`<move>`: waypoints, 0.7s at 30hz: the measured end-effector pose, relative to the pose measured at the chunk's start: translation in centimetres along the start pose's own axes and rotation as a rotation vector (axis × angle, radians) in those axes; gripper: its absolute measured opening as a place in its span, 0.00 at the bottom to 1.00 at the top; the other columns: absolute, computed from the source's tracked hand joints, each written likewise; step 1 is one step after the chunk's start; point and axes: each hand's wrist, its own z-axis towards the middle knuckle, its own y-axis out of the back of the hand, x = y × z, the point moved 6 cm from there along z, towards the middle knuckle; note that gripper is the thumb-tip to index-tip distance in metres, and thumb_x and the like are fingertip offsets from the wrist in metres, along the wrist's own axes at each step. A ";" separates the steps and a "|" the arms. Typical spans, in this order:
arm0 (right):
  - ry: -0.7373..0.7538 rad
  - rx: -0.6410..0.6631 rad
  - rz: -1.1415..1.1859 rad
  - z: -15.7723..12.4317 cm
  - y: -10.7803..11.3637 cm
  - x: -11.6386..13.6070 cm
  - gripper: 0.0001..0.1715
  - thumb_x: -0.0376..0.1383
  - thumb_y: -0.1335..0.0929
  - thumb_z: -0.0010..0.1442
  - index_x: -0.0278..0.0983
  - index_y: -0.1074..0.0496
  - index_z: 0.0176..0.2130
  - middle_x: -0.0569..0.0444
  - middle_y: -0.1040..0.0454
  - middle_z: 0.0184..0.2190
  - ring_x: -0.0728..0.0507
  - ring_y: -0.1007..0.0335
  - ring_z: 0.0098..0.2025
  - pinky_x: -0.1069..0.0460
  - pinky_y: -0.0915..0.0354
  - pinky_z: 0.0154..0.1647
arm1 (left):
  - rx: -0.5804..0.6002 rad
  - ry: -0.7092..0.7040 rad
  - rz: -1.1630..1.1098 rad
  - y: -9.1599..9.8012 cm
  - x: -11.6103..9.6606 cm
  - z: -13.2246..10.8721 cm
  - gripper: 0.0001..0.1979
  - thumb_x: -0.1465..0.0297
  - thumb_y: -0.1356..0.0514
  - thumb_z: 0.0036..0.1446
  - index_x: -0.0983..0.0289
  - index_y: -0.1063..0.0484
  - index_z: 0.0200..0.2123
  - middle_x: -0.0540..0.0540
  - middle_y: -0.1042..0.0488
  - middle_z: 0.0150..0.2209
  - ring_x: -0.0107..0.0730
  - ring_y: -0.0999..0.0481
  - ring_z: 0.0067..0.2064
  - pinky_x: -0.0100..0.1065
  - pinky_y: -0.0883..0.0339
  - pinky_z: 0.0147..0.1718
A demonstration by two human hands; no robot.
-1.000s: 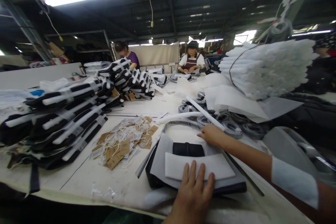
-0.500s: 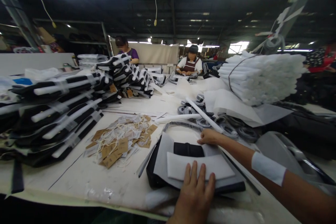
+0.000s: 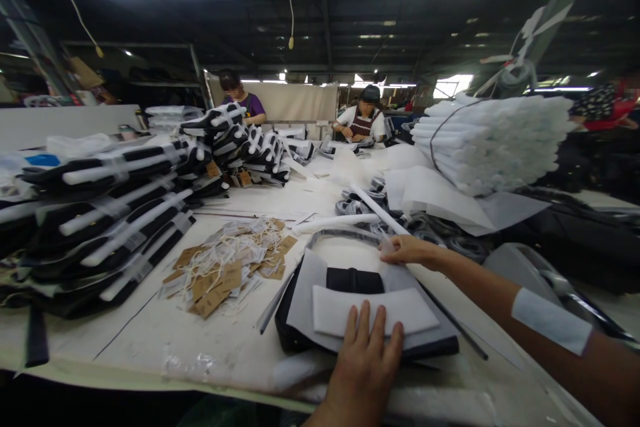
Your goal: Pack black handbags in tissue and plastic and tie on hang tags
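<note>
Two hands work on one bag (image 3: 353, 280), black and folded, lying on the table (image 3: 150, 340) right at the near edge. A white sheet (image 3: 305, 293) lies under and around the bag. Its near flap is folded up over the bag's front, and the left hand (image 3: 367, 347) lies flat on that flap, fingers close together, pressing it down. At the bag's far right corner the right hand (image 3: 407, 250) rests on the sheet's edge. From here I cannot tell whether it pinches the edge or only touches it.

The bag's middle is bare and the far side of the sheet is not folded over, so I judge the wrapping about half done.

Left of the bag lies a loose heap of brown tags (image 3: 230, 267). Farther left is a stack (image 3: 115, 213) of black pieces already banded in white, which look finished. Beyond the bag lie white rods (image 3: 380, 210) and grey coils (image 3: 430, 227). Past them to the right sits a big white bundle (image 3: 495, 140). Far behind the bag, two people (image 3: 365, 117) sit at their own work.
</note>
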 end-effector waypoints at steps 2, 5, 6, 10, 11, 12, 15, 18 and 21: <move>0.066 -0.016 0.049 0.2 0.5 -0.1 0.20 0.48 0.27 0.56 0.33 0.20 0.36 0.52 0.19 0.32 0.41 0.24 0.39 0.50 0.30 0.40 | 0.056 -0.004 0.008 -0.7 -0.2 -0.3 0.18 0.64 0.45 0.68 0.57 0.31 0.60 0.57 0.29 0.62 0.54 0.33 0.65 0.53 0.39 0.62; 0.154 -0.078 0.098 0.6 1.1 0.0 0.22 0.51 0.27 0.53 0.34 0.18 0.33 0.52 0.18 0.32 0.38 0.24 0.42 0.50 0.32 0.44 | 0.051 -0.010 0.011 -0.7 -0.2 -0.5 0.18 0.64 0.45 0.69 0.56 0.30 0.60 0.56 0.30 0.63 0.54 0.35 0.66 0.52 0.41 0.64; 0.173 -0.104 0.106 0.8 1.3 0.0 0.22 0.52 0.26 0.52 0.34 0.18 0.32 0.53 0.18 0.31 0.38 0.23 0.41 0.49 0.32 0.44 | 0.035 -0.010 0.008 -0.6 -0.1 -0.5 0.18 0.64 0.46 0.69 0.56 0.30 0.60 0.56 0.30 0.63 0.53 0.34 0.66 0.53 0.41 0.63; 0.200 -0.205 0.106 1.8 1.6 -0.1 0.18 0.48 0.24 0.52 0.35 0.20 0.29 0.54 0.21 0.27 0.41 0.25 0.35 0.49 0.32 0.40 | 0.078 -0.036 0.017 0.0 0.2 0.0 0.19 0.63 0.48 0.70 0.55 0.31 0.61 0.54 0.29 0.63 0.51 0.32 0.64 0.50 0.40 0.63; 0.198 -0.230 0.103 2.2 1.6 -0.2 0.16 0.47 0.24 0.53 0.35 0.21 0.30 0.55 0.22 0.27 0.42 0.25 0.34 0.49 0.31 0.40 | 0.085 -0.043 0.022 0.3 0.3 0.2 0.19 0.63 0.49 0.70 0.55 0.31 0.61 0.54 0.29 0.62 0.50 0.32 0.64 0.49 0.40 0.63; 0.194 -0.255 0.102 2.6 1.7 -0.3 0.15 0.45 0.24 0.55 0.35 0.22 0.31 0.56 0.23 0.27 0.44 0.26 0.33 0.48 0.31 0.40 | 0.081 -0.049 0.026 0.6 0.3 0.4 0.19 0.63 0.49 0.71 0.55 0.30 0.60 0.53 0.28 0.61 0.49 0.31 0.63 0.48 0.40 0.63; 0.177 -0.308 0.114 4.0 2.1 -0.5 0.15 0.43 0.26 0.60 0.34 0.25 0.33 0.58 0.26 0.28 0.46 0.27 0.32 0.48 0.30 0.39 | 0.054 -0.065 0.035 1.2 0.5 1.0 0.19 0.64 0.51 0.71 0.54 0.28 0.59 0.51 0.25 0.59 0.47 0.28 0.61 0.46 0.40 0.62; 0.171 -0.337 0.150 5.0 2.7 -0.3 0.16 0.44 0.28 0.64 0.34 0.27 0.34 0.58 0.26 0.28 0.48 0.28 0.30 0.50 0.29 0.36 | 0.009 -0.064 0.047 1.4 0.6 1.4 0.18 0.64 0.51 0.71 0.55 0.27 0.57 0.51 0.23 0.56 0.45 0.26 0.59 0.45 0.40 0.62; 0.193 -0.343 0.198 4.7 3.7 0.6 0.16 0.46 0.31 0.65 0.35 0.27 0.35 0.55 0.23 0.28 0.46 0.26 0.29 0.50 0.28 0.32 | -0.035 -0.072 0.056 1.2 0.5 1.3 0.16 0.64 0.48 0.69 0.55 0.26 0.55 0.51 0.22 0.54 0.46 0.25 0.58 0.45 0.40 0.62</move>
